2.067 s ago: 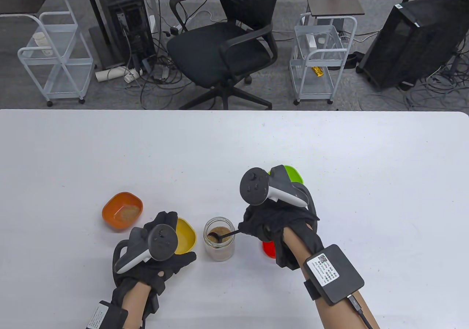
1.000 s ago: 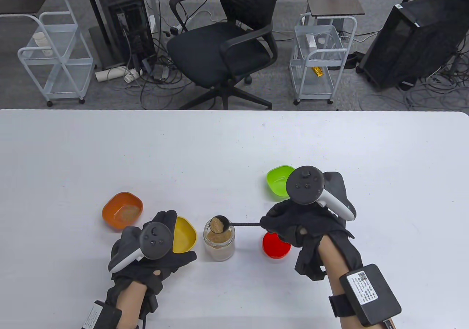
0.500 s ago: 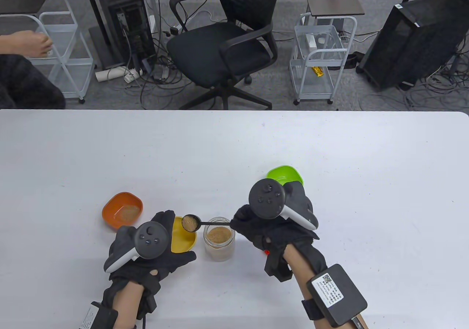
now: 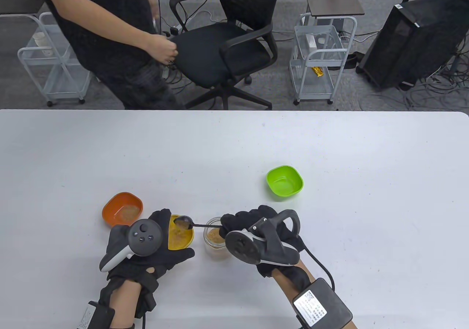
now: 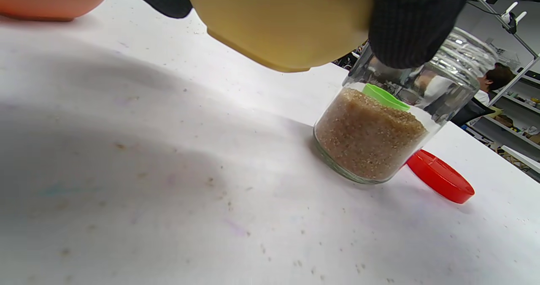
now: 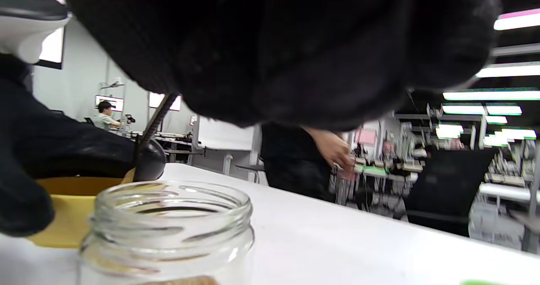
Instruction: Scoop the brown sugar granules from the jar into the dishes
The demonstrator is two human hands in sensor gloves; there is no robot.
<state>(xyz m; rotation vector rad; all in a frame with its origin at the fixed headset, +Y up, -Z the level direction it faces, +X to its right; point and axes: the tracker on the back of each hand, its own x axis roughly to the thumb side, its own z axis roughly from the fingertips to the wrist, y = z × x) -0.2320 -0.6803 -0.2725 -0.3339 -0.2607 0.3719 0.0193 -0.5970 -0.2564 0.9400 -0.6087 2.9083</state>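
Brown sugar (image 4: 178, 236) tipping off right hand's (image 4: 256, 230) pinched spoon (image 4: 184, 221) into left hand's (image 4: 146, 248) gripped yellow dish (image 4: 188, 238), white table (image 4: 234, 145), office behind, jar (image 4: 216, 238) half hidden.

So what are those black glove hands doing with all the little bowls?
Someone is spooning brown sugar out of a glass jar into small dishes. The right hand holds a black spoon, tipped over the yellow dish, and sugar is spilling into it. The left hand holds that yellow dish at its edge. The orange dish already has some sugar in it. The green dish looks empty. The jar's red lid lies on the table beside the jar.
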